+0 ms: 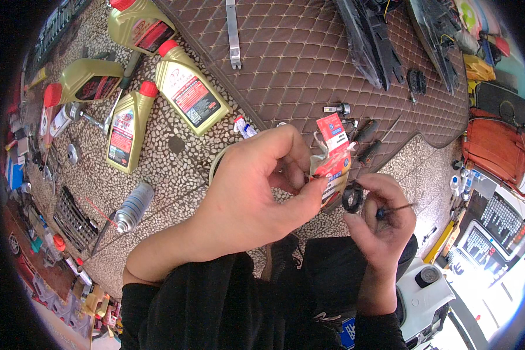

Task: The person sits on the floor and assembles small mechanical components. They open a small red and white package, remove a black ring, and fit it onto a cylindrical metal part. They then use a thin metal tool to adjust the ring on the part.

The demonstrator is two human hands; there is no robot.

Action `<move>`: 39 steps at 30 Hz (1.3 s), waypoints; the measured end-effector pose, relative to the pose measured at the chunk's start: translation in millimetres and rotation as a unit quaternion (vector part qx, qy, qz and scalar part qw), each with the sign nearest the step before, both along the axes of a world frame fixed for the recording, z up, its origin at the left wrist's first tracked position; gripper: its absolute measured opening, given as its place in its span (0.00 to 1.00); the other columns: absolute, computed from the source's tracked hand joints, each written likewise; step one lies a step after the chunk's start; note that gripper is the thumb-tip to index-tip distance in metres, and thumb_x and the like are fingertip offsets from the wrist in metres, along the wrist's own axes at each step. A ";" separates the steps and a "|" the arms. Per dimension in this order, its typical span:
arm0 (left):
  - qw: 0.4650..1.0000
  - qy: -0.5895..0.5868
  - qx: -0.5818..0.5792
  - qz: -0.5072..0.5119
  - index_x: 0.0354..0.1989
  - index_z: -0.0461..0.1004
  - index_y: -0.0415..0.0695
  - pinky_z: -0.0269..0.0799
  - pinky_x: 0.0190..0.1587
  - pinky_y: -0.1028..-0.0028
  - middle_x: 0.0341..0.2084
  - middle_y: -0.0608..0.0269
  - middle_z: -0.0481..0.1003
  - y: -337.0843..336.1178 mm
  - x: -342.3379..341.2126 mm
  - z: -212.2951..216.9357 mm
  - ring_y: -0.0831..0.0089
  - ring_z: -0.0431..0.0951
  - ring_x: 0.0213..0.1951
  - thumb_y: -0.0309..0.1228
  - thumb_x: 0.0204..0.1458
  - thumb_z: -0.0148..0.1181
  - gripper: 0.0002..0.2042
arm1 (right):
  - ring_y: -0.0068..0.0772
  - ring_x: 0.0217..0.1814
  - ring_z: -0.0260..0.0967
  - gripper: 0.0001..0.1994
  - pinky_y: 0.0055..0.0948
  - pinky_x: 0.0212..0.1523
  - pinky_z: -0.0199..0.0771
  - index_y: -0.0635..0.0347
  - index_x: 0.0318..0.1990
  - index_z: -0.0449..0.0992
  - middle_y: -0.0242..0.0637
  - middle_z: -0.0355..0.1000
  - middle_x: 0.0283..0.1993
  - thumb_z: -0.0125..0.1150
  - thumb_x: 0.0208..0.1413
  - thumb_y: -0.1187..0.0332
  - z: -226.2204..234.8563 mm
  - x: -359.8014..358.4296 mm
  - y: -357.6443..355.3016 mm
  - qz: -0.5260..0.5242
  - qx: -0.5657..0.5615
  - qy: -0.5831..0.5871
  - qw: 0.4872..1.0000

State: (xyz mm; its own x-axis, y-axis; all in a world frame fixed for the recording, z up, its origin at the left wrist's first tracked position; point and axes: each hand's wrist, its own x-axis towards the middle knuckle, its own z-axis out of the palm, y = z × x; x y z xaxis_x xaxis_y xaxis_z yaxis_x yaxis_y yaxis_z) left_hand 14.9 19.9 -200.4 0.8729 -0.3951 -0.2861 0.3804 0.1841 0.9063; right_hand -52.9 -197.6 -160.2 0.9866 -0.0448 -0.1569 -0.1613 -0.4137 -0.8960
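In my right hand (388,219), thumb and forefinger pinch a small black ring (352,198). A thin dark rod (399,207) with a dark blue end also sits among its curled fingers. My left hand (256,186) is closed, thumb and fingers drawn together just left of the ring. What it pinches is hidden. Against its thumb is a torn red, white and yellow packet (334,146); whether the fingers hold it, I cannot tell. Beyond the packet, dark-handled screwdrivers (364,131) and a small metal-ended bulb (337,108) lie on the brown quilted mat (286,64).
Gold bottles with red caps (191,87) lie at the left on the speckled floor (178,169), near a blue-white spray can (135,207). Dark plastic car lamp parts (367,44) and a metal strip (233,35) rest on the mat. An orange-brown bag (499,146) is far right.
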 end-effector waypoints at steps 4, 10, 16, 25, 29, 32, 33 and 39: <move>1.000 -0.018 0.007 -0.004 0.31 0.68 0.37 0.72 0.28 0.81 0.26 0.65 0.72 -0.8 0.6 -1.1 0.86 0.72 0.27 0.22 0.50 0.69 0.12 | 0.07 0.21 0.53 0.24 0.12 0.28 0.54 0.68 0.52 0.77 0.37 0.73 0.48 0.72 0.42 0.79 1.6 0.8 -1.9 -0.019 0.024 0.045 0.998; 1.000 -0.008 0.002 -0.003 0.31 0.69 0.37 0.74 0.29 0.81 0.26 0.65 0.72 -0.5 0.9 0.9 0.85 0.73 0.27 0.22 0.50 0.69 0.11 | 0.06 0.21 0.53 0.24 0.11 0.29 0.54 0.68 0.52 0.77 0.36 0.73 0.48 0.72 0.43 0.79 2.5 4.9 -0.6 -0.008 0.019 0.041 0.999; 1.000 -0.013 0.007 -0.007 0.32 0.69 0.37 0.75 0.30 0.80 0.26 0.64 0.72 -0.6 0.3 0.4 0.84 0.73 0.28 0.23 0.50 0.70 0.12 | 0.06 0.21 0.53 0.24 0.11 0.28 0.54 0.67 0.51 0.77 0.35 0.73 0.47 0.72 0.42 0.80 3.7 7.1 3.7 -0.013 0.001 0.042 0.999; 0.999 0.013 0.015 -0.038 0.32 0.65 0.41 0.72 0.36 0.81 0.30 0.69 0.68 2.2 2.2 6.6 0.86 0.69 0.32 0.19 0.53 0.67 0.12 | 0.06 0.21 0.53 0.24 0.11 0.27 0.54 0.66 0.51 0.78 0.35 0.74 0.46 0.73 0.42 0.80 4.9 8.4 4.0 0.004 -0.010 0.046 0.999; 0.998 0.023 0.024 -0.056 0.33 0.64 0.42 0.71 0.38 0.83 0.32 0.72 0.65 3.3 4.1 11.1 0.87 0.67 0.34 0.17 0.54 0.65 0.13 | 0.06 0.21 0.53 0.23 0.11 0.27 0.55 0.66 0.51 0.78 0.35 0.74 0.46 0.73 0.42 0.80 4.6 8.7 4.2 0.002 -0.006 0.044 0.999; 0.997 0.034 0.030 -0.057 0.33 0.64 0.43 0.70 0.37 0.83 0.32 0.72 0.64 2.3 4.5 12.0 0.88 0.66 0.34 0.18 0.54 0.66 0.13 | 0.07 0.21 0.53 0.23 0.11 0.27 0.55 0.66 0.51 0.78 0.35 0.74 0.47 0.73 0.42 0.80 4.1 9.7 3.4 0.006 -0.003 0.043 0.999; 0.997 0.033 0.031 -0.057 0.33 0.64 0.43 0.70 0.37 0.83 0.32 0.73 0.64 2.0 4.5 11.9 0.88 0.66 0.34 0.18 0.54 0.66 0.13 | 0.07 0.21 0.53 0.24 0.11 0.27 0.55 0.66 0.51 0.78 0.36 0.74 0.47 0.73 0.42 0.80 3.9 10.1 3.1 0.007 0.003 0.041 0.999; 0.997 0.028 0.038 -0.060 0.33 0.65 0.43 0.70 0.36 0.84 0.31 0.73 0.64 2.7 3.3 9.2 0.88 0.66 0.33 0.18 0.54 0.66 0.12 | 0.07 0.21 0.54 0.24 0.11 0.27 0.55 0.65 0.51 0.79 0.37 0.74 0.49 0.73 0.41 0.80 2.7 11.1 0.4 0.024 -0.011 0.026 0.999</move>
State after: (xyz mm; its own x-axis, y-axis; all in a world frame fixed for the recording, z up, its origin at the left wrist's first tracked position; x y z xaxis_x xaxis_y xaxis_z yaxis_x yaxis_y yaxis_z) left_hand 18.1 22.6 -191.3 0.8025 -0.4708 -0.3667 0.4460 0.0650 0.8927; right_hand -41.8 -197.2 -157.4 0.9782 -0.0021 -0.2075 -0.1872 -0.4407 -0.8779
